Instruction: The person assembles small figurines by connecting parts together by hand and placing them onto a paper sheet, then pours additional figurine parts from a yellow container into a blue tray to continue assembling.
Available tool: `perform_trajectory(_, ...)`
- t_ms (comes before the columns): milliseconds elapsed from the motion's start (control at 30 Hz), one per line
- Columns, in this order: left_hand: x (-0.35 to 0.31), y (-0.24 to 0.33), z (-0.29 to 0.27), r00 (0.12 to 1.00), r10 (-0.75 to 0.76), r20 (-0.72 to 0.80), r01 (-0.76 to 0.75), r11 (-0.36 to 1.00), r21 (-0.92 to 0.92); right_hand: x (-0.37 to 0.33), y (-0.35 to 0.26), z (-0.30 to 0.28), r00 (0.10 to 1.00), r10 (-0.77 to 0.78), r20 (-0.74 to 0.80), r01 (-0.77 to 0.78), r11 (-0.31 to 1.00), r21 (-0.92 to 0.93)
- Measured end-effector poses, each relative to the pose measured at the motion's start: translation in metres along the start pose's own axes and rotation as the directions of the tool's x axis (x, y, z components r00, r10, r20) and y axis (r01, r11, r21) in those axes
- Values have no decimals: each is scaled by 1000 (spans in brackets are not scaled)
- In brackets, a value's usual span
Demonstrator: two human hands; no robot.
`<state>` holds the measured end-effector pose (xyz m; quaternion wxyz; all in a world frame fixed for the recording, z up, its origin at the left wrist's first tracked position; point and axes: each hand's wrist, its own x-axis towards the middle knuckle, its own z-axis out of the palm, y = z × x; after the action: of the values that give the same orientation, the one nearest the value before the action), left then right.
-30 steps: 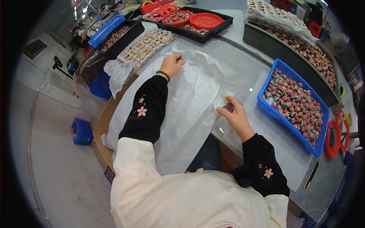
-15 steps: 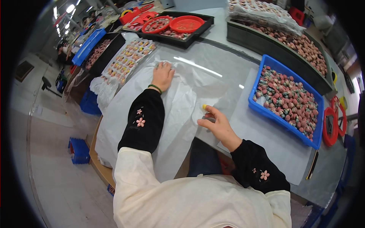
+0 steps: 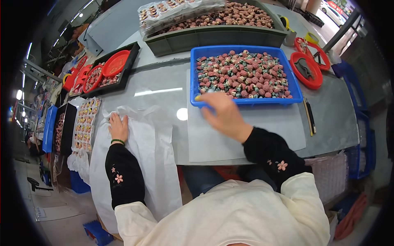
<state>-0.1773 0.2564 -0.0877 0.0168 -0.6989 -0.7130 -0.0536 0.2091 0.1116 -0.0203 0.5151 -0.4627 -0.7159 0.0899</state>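
My left hand [image 3: 118, 128] lies flat, fingers together, on a stack of thin white sheets [image 3: 147, 164] that hangs over the table's near edge at the left. My right hand [image 3: 223, 115] is blurred with motion. It sits at the far left corner of a single white sheet [image 3: 262, 131] spread on the grey table, just in front of a blue tray [image 3: 193, 74] full of small pink and green pieces. A yellow spot shows at its fingertip. I cannot make out whether it pinches the sheet.
A long grey crate [image 3: 213, 39] of the same pieces stands behind the blue tray. A black tray [image 3: 130, 61] with red bowls is at the far left, red dishes [image 3: 316, 82] at the far right. Two pens [image 3: 310, 117] lie right of the sheet. Blue crates stand on the floor.
My right hand has swept to the right, from the sheet stack to the blue tray's front edge, and a single sheet now lies there. My left hand stays pressed on the stack.
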Motion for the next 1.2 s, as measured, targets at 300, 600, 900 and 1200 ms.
perform_trajectory(300, -8, 42, -46, 936, 115, -332, -136, 990, -39, 58, 97, -71, 959, 42, 280, 132, 807, -576)
perform_trajectory(600, -100, 219, -133, 681, 584, -442, -720, 422, -551, 33, 66, -91, 995, 32, -98, -45, 989, -139)
perform_trajectory(900, -178, 302, -73, 654, 711, 256, 402, -41, -915, -68, -16, -75, 889, 451, -80, -316, 730, 606)
perform_trajectory(1200, -191, 304, -52, 675, 667, 315, 596, -242, -766, -104, -16, -55, 855, 472, -215, -362, 839, 406)
